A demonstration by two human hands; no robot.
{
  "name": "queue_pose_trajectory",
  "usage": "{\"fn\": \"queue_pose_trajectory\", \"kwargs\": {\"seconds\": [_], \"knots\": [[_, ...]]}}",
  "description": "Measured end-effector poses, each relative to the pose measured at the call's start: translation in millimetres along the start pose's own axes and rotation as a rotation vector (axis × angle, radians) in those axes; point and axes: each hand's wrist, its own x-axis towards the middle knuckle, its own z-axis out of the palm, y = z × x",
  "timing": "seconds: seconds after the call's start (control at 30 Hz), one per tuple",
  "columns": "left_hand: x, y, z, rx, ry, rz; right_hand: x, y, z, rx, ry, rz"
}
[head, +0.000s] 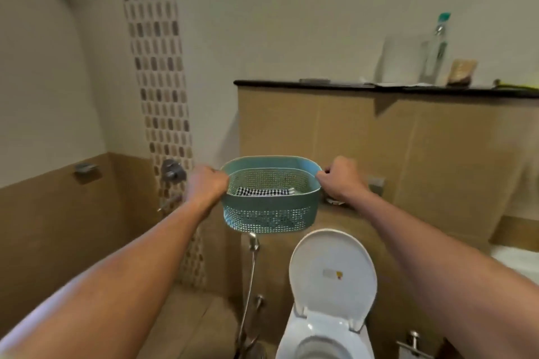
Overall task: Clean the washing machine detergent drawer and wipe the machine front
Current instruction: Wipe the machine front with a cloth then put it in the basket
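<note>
A teal perforated plastic basket (269, 214) hangs in the air in front of a tan tiled wall, above the toilet. My left hand (205, 185) grips its left rim and my right hand (341, 179) grips its right rim, both arms stretched forward. Inside the basket lies a black-and-white checked cloth (262, 191). No washing machine or detergent drawer is in view.
A white toilet (329, 294) with its lid raised stands below the basket. A hose sprayer (253, 242) hangs to its left. A black ledge (320, 85) carries a clear bottle (436, 49) and a jar (461, 71). Shower taps (173, 171) sit on the left wall.
</note>
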Motion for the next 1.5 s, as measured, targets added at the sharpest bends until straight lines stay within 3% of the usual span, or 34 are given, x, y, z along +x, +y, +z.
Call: {"fn": "queue_pose_trajectory", "kwargs": {"seconds": [0.17,0.4,0.67,0.87,0.97,1.07,1.17,1.33,1.5], "knots": [[98,80,18,-0.274,-0.044,0.064,79,-34,-63,0.074,0.038,0.02],[240,173,23,-0.409,-0.065,0.197,203,-96,-119,0.105,0.15,-0.006],[374,252,43,-0.613,-0.199,0.298,339,-155,-138,0.145,0.245,-0.033],[434,245,83,-0.585,-0.17,0.255,405,-153,-99,0.097,0.204,0.027],[454,231,98,-0.595,-0.188,0.227,421,-144,-77,0.227,0.182,0.009],[460,215,105,-0.659,-0.329,0.238,419,-131,-64,0.398,0.013,-0.004],[461,197,110,-0.611,-0.441,0.387,419,-118,-42,0.378,-0.147,-0.072],[472,182,124,-0.501,-0.492,0.549,426,-118,-4,0.328,0.122,-0.213],[473,180,133,-0.522,-0.479,0.57,433,-115,9,0.371,0.193,-0.236]]}}
